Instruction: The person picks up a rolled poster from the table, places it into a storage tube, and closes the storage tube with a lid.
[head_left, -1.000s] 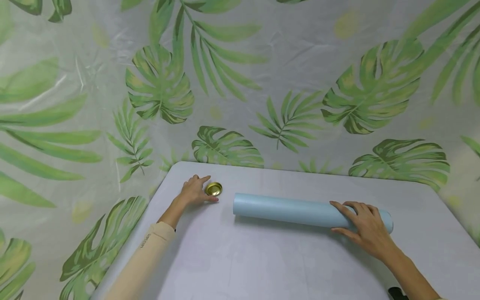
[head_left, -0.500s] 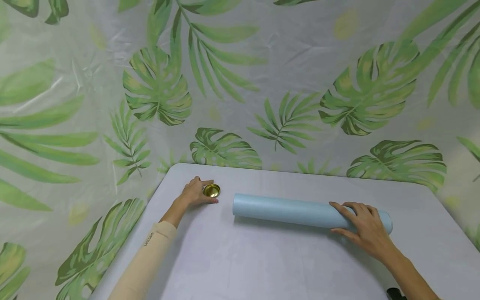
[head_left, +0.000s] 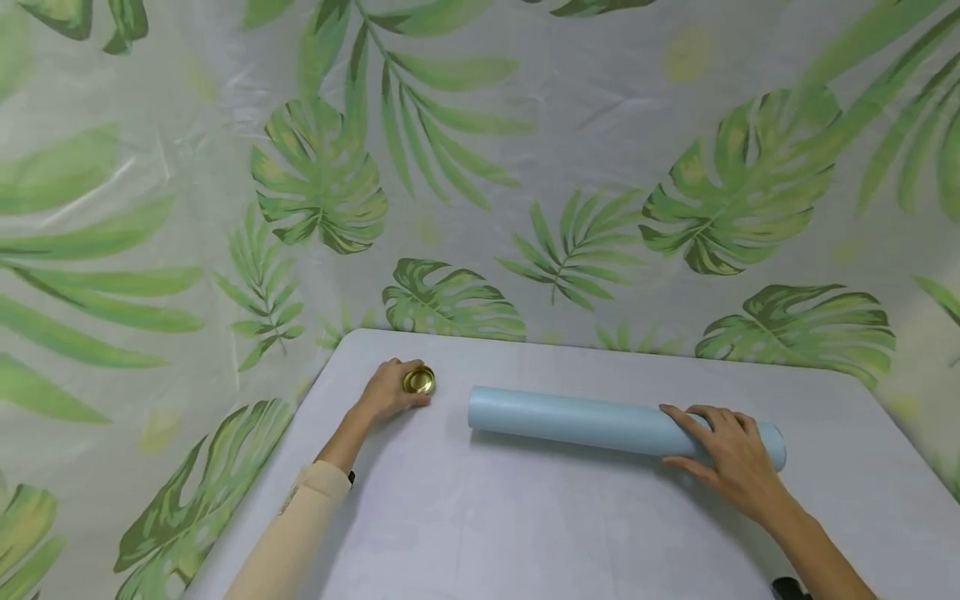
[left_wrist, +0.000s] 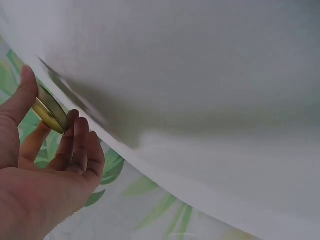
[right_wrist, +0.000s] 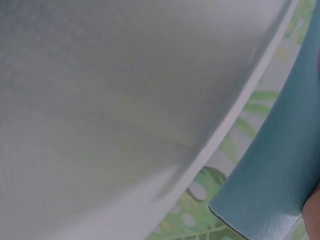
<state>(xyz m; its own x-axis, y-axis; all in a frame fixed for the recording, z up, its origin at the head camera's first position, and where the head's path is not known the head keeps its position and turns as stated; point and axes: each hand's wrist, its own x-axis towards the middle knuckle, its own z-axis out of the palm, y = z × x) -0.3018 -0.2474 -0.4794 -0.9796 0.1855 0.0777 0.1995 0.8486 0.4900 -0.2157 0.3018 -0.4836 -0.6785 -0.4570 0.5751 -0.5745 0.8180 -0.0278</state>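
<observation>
At the table's far left, my left hand (head_left: 385, 392) pinches a round gold jar lid (head_left: 419, 381) between thumb and fingers. The left wrist view shows the lid (left_wrist: 50, 111) edge-on, with the thumb on one side and fingertips on the other. My right hand (head_left: 738, 462) grips a long light-blue cylinder (head_left: 570, 420) near its right end, thumb at the near side and fingers over the top. Only a bit of that hand (right_wrist: 313, 215) shows in the right wrist view, beside the blue cylinder (right_wrist: 272, 170). Whether the cylinder is solid or a rolled sheet, I cannot tell.
Both hands work over a white table (head_left: 487, 517) with rounded far corners. Behind it and along the left hangs a leaf-printed sheet (head_left: 585, 125). A small dark object (head_left: 789, 587) shows at the right wrist, by the bottom edge.
My left fingers have closed in on the gold lid, which has shifted slightly left into the grasp. The right hand and the blue cylinder have stayed in place.
</observation>
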